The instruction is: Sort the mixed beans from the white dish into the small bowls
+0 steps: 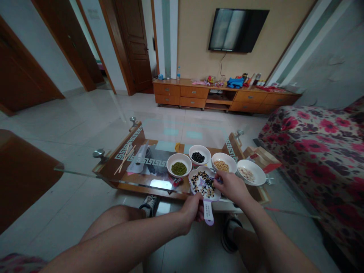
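Note:
A white fan-shaped board with a handle (209, 214) is covered with black and yellow beans around a purple figure. My left hand (191, 210) grips its near edge, thumb on top, just left of the handle. Over the board's right side, my right hand (230, 185) is closed in a pinch, with a thin dark stick-like piece (212, 178) at its fingertips; its kind is unclear. Behind the board stand a bowl of green beans (179, 167), a bowl of black beans (198, 157) and a bowl of yellow beans (222, 165). A bowl of pale flat seeds (247, 174) is furthest right.
The bowls stand on a glass-topped table (159, 186). Wooden sticks (124, 158) and a clear plastic sheet (139, 157) are at its left. A brown paper bag (264, 159) sits right, near the floral sofa (313, 140). A low cabinet (193, 96) lines the wall.

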The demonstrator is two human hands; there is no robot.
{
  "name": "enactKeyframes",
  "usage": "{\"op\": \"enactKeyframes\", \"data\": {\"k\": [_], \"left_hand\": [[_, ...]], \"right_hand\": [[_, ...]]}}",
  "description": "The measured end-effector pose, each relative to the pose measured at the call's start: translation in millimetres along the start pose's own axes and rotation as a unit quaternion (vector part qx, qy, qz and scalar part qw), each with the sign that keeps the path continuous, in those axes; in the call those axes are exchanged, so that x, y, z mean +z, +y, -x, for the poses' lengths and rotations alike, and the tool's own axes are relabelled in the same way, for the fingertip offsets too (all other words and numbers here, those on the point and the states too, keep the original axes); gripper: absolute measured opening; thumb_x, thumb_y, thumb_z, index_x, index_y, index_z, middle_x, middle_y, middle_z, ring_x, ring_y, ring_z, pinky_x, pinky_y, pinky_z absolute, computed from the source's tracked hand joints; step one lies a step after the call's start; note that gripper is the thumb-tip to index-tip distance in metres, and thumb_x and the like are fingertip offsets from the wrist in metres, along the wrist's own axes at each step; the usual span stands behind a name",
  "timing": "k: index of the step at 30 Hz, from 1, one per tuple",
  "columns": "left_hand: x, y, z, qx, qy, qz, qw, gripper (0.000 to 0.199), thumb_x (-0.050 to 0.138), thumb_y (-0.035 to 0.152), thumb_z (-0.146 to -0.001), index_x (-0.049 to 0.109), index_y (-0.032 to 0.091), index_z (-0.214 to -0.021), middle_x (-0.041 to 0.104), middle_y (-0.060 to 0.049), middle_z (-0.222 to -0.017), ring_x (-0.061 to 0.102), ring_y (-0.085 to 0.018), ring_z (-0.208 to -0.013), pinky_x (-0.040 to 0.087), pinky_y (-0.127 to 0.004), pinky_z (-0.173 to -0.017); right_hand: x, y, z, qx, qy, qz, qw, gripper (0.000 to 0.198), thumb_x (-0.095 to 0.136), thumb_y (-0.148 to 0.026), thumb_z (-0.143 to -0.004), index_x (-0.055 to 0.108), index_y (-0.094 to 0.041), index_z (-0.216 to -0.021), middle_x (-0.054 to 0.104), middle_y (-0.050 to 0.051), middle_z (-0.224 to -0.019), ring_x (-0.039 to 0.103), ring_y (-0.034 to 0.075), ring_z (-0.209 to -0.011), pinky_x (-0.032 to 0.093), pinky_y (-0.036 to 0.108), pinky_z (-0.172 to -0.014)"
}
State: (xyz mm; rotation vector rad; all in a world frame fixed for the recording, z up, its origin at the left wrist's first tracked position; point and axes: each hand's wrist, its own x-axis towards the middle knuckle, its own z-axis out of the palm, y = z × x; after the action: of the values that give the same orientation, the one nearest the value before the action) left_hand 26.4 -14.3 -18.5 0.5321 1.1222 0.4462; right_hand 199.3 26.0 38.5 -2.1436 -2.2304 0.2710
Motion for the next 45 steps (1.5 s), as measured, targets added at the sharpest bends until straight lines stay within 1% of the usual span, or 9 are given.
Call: {"op": "enactKeyframes", "data": {"k": [13, 21, 24, 29, 38, 42, 45], "left_hand": [[1.9, 2.5, 6.0, -0.001, 0.003, -0.002, 1.000, 0.033, 0.035, 0.029, -0.086, 0.054, 0.016, -0.063, 0.051, 0.001, -0.053, 0.042, -0.009, -0.039, 0.024, -0.024, -0.047], [0.5, 0.3, 2.0, 0.001, 0.000, 0.002, 1.000, 0.034, 0.035, 0.030, -0.085, 0.055, 0.015, -0.063, 0.051, 0.000, -0.053, 0.043, -0.010, -0.039, 0.025, -0.024, -0.046], [0.6, 0.3, 1.9, 0.003, 0.001, 0.002, 1.000, 0.033, 0.035, 0.030, -0.085, 0.054, 0.016, -0.063, 0.051, 0.000, -0.053, 0.043, -0.010, -0.039, 0.025, -0.024, -0.046], [1.1, -0.4, 1.6, 0.004, 0.004, 0.002, 1.000, 0.033, 0.035, 0.032, -0.086, 0.054, 0.017, -0.063, 0.049, 0.002, -0.051, 0.042, -0.010, -0.040, 0.025, -0.024, -0.047], [1.7, 0.7, 3.9, 0.002, 0.003, 0.002, 1.000, 0.033, 0.036, 0.032, -0.086, 0.054, 0.016, -0.063, 0.050, 0.001, -0.052, 0.043, -0.009, -0.040, 0.025, -0.024, -0.047], [1.4, 0.3, 4.0, 0.001, 0.005, 0.003, 1.000, 0.033, 0.038, 0.034, -0.085, 0.053, 0.016, -0.062, 0.050, 0.001, -0.052, 0.043, -0.009, -0.040, 0.026, -0.024, -0.047], [0.7, -1.3, 2.7, 0.002, 0.006, 0.003, 1.000, 0.032, 0.040, 0.036, -0.085, 0.053, 0.016, -0.063, 0.050, 0.001, -0.053, 0.043, -0.010, -0.040, 0.026, -0.024, -0.047]], "right_hand": [[-1.8, 0.7, 0.7, -0.001, -0.020, -0.003, 1.000, 0.020, 0.054, -0.039, -0.084, 0.065, -0.023, -0.087, 0.070, 0.004, -0.084, 0.063, 0.018, -0.079, 0.028, 0.025, -0.057], [-1.8, 0.9, 2.4, -0.014, -0.005, -0.002, 1.000, 0.021, 0.053, -0.040, -0.084, 0.064, -0.024, -0.086, 0.069, 0.003, -0.081, 0.063, 0.018, -0.077, 0.027, 0.025, -0.057], [-2.3, 0.4, 3.0, -0.017, -0.012, -0.004, 1.000, 0.021, 0.052, -0.041, -0.084, 0.064, -0.023, -0.085, 0.070, 0.004, -0.082, 0.062, 0.018, -0.075, 0.028, 0.025, -0.056], [-1.3, 0.1, 3.2, -0.011, -0.021, -0.003, 1.000, 0.020, 0.052, -0.039, -0.083, 0.064, -0.023, -0.085, 0.070, 0.004, -0.083, 0.063, 0.018, -0.078, 0.028, 0.024, -0.057], [-1.9, 0.5, 3.2, -0.013, -0.028, -0.003, 1.000, 0.021, 0.052, -0.039, -0.083, 0.065, -0.022, -0.086, 0.070, 0.005, -0.084, 0.063, 0.018, -0.079, 0.028, 0.024, -0.057], [-2.0, 1.2, 3.6, -0.018, -0.020, -0.012, 1.000, 0.021, 0.052, -0.039, -0.083, 0.066, -0.023, -0.086, 0.070, 0.004, -0.082, 0.063, 0.018, -0.077, 0.028, 0.025, -0.057], [-5.1, 1.2, 4.2, -0.022, 0.009, -0.024, 0.999, 0.021, 0.052, -0.039, -0.084, 0.066, -0.024, -0.086, 0.070, 0.003, -0.080, 0.063, 0.018, -0.075, 0.029, 0.025, -0.058]]}}
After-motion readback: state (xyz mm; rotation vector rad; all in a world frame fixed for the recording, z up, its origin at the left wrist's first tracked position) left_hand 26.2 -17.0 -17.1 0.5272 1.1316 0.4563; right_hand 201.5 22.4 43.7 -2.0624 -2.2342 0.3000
